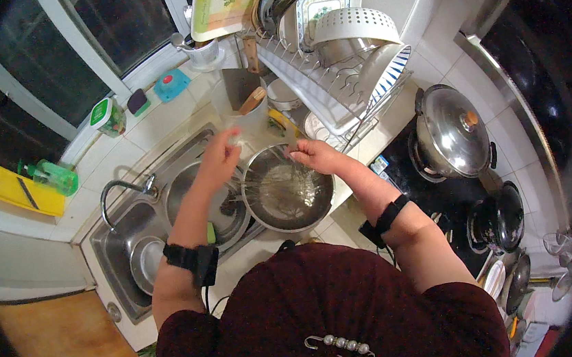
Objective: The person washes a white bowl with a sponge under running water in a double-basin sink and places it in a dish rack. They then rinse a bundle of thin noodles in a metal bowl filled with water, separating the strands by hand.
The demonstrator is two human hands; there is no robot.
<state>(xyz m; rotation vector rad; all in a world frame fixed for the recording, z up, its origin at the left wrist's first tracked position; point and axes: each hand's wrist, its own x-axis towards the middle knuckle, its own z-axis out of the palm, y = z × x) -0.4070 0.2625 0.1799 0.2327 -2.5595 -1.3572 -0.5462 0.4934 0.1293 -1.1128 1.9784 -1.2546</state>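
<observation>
My left hand (219,156) hovers above the right sink basin with its fingers curled. Something pale and blurred shows at its fingertips, so its grip is unclear. With fingers pinched, my right hand (317,156) holds the ends of thin translucent strands (292,160) that look like noodles, over the far right rim of a round metal bowl (296,226). More thin strands (261,185) spread across the bowl's left side and past its rim. Shiny liquid appears to lie inside. To the left, a wide metal basin (181,193) contains a dark item (229,203).
A faucet (121,185) arches over the left sink, which has a metal bowl (148,261) in it. A cleaver (241,84) stands in a translucent holder beyond my hands. Beside it is a loaded dish rack (303,89). On the right, a lidded pot (454,131) sits on the black cooktop (397,152).
</observation>
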